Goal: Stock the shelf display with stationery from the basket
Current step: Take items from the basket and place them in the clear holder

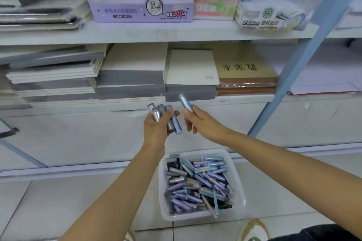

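— How many tubes are you holding?
— Your left hand (156, 129) grips a bundle of tubes (175, 123), four as far as I can count, with fingers and thumb curled round them. Your right hand (197, 121) pinches a single tube (184, 101) between thumb and fingers.

— Where do they sit?
— The bundle stands nearly upright in your left hand, its ends showing above and below the fingers. The single tube slants up and left from your right fingertips, just right of the bundle and apart from it.

— Their look?
— Short, slim cylinders with a metallic sheen: silver, grey and pale blue.

— And the stock?
— One white basket (240, 188) sits on the floor near you, below both hands, heaped with purple, blue and grey tubes, too many to count. One purple display box (140, 12) stands far off on the upper shelf (137, 32).
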A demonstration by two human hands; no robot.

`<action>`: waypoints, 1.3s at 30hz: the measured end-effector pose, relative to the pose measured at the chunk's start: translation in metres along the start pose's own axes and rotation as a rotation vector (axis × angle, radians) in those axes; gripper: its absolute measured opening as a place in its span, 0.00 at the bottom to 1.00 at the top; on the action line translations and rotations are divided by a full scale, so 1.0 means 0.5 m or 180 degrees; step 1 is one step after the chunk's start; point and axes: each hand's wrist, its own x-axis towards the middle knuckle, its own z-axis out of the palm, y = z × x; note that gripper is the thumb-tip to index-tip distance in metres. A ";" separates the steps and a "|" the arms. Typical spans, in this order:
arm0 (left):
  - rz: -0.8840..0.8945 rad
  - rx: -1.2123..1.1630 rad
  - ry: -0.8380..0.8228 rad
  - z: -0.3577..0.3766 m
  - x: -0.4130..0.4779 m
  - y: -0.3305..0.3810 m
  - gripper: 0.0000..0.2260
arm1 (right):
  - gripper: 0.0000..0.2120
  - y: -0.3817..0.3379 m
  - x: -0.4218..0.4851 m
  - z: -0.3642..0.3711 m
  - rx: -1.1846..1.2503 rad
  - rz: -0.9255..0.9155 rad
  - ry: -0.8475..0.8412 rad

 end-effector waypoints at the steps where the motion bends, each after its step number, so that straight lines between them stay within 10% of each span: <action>1: 0.0051 0.0058 -0.0122 0.013 -0.002 0.026 0.06 | 0.18 -0.029 -0.003 -0.021 0.0054 -0.0079 0.0098; 17: 0.1101 0.0491 -0.1101 0.202 -0.028 0.335 0.10 | 0.15 -0.340 -0.071 -0.333 0.0541 -0.1591 0.1614; 29: 0.1482 0.0481 -0.1320 0.299 0.043 0.432 0.11 | 0.11 -0.353 0.081 -0.573 -0.0306 -0.1176 0.2619; 39: 0.1501 0.0372 -0.1490 0.320 0.091 0.439 0.14 | 0.11 -0.309 0.137 -0.602 -0.1119 -0.1062 0.2346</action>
